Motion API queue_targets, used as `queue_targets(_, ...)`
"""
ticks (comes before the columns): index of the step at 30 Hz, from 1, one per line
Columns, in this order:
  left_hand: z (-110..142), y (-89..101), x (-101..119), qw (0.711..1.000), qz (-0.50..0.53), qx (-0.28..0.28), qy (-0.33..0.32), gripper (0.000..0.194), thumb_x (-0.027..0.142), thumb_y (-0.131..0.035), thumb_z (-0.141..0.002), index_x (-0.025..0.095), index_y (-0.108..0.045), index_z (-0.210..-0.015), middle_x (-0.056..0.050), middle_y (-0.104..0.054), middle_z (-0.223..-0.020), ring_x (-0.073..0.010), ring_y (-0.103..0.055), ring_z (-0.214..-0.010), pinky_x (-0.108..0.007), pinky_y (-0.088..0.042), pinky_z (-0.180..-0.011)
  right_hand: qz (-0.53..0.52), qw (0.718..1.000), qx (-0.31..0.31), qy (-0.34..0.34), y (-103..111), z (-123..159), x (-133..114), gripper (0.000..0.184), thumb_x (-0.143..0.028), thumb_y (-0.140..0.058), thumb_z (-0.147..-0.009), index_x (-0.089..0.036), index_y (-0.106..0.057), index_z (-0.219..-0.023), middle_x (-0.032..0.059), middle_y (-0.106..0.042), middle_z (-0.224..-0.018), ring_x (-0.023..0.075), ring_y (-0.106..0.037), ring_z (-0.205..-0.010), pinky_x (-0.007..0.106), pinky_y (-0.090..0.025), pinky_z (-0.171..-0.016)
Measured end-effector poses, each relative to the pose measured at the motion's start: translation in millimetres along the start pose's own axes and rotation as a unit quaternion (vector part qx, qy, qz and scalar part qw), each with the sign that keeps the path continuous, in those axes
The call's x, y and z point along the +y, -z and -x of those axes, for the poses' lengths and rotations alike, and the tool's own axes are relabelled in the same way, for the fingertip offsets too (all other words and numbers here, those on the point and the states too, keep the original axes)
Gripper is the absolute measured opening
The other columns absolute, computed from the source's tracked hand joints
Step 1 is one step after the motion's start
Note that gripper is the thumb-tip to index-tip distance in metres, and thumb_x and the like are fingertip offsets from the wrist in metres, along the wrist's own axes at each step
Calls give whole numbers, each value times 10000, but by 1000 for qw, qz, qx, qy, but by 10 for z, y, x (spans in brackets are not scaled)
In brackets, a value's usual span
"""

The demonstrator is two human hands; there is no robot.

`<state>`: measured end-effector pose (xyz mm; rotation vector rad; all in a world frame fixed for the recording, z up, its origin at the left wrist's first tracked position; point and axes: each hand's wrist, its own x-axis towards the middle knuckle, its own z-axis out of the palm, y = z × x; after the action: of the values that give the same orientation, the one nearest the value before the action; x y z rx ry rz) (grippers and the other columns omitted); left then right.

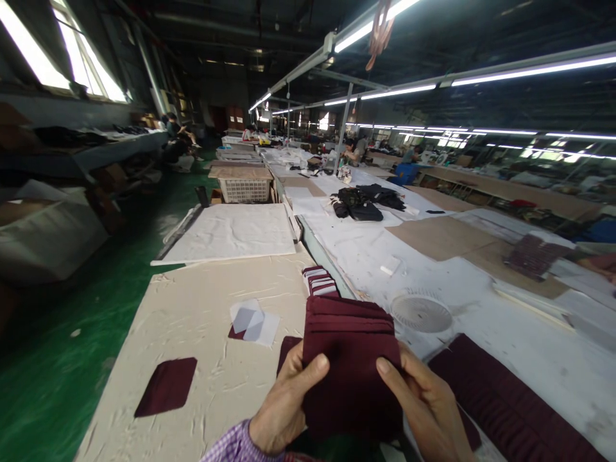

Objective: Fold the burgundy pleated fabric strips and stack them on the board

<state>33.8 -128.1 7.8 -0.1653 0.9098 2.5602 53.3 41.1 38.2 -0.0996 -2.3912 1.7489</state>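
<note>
- From my remote view, the stack of maroon cloth pieces (351, 378) is up between the 2 hands, in front of the person, above the near edge of the work surface.
- I see the left hand (287, 391) pinching its left side, thumb flat on the front face and fingers around the edge; the right hand (426, 394) grips the right side the same way. Both grips are closed on cloth, with nothing else visible in them.
- As I judge it, gathering is well along for this stack: its top edge shows several layers, slightly stepped rather than flush.
- Outside the hands, I can make out a fanned pile of maroon and white pieces (320, 282) just beyond the stack, 1 loose maroon piece (166, 387) on the cream-covered table (206, 301), and overlapping white pieces (255, 324) with a maroon corner showing. A long maroon row (510, 398) lies on the white table (356, 247). I'd count these as outside the present handful.
- I can't count the stack's layers or tell folds from separate sheets.
- Most of the fingers are hidden behind the cloth, and the stack's lower end is lost in shadow.
- Another maroon piece (287, 350) is partly covered by the left hand; the long row runs off the bottom of my view.
</note>
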Motion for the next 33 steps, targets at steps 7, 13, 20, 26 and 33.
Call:
queue_targets(7,9,-71,50,999,-33,1,13,245,197,-683,-752,198,-698,-997,-61,-745,-922,-211,-673,-919,-300,-519,-818,-101,993,16,-66,-17,55,-48,327,-446,-653,-760,-211,-584,-978,58,-692,-986,217,-647,-908,275,-517,-801)
queue_targets(13,59,0,75,998,-59,-16,27,220,200,-692,-745,209,-713,-963,-44,-749,-873,-188,-680,-866,-270,-514,-787,-114,989,-60,-67,98,40,21,387,-417,-656,-776,-265,-527,-1107,70,-650,-1135,215,-608,-1048,278,-517,-833)
queue_targets(20,90,16,152,992,-118,-40,13,189,236,-688,-750,188,-724,-929,-52,-748,-864,-175,-678,-765,-263,-513,-722,-198,974,-31,-104,13,97,-91,396,-421,-716,-704,-248,-543,-1015,54,-672,-1033,202,-647,-879,296,-512,-787)
queue_targets(26,110,11,161,993,-113,-27,0,144,243,-666,-768,160,-715,-875,-59,-750,-851,-182,-681,-736,-275,-521,-713,-150,983,-24,-102,-55,157,-103,342,-458,-683,-702,-228,-574,-930,26,-696,-830,201,-656,-786,294,-517,-757)
queue_targets(33,131,-10,146,996,-88,-14,-14,186,211,-624,-806,179,-694,-975,-50,-746,-906,-175,-679,-784,-279,-522,-741,-161,983,-30,-83,-212,230,-83,294,-458,-639,-730,-220,-676,-900,47,-715,-891,244,-654,-862,357,-526,-816)
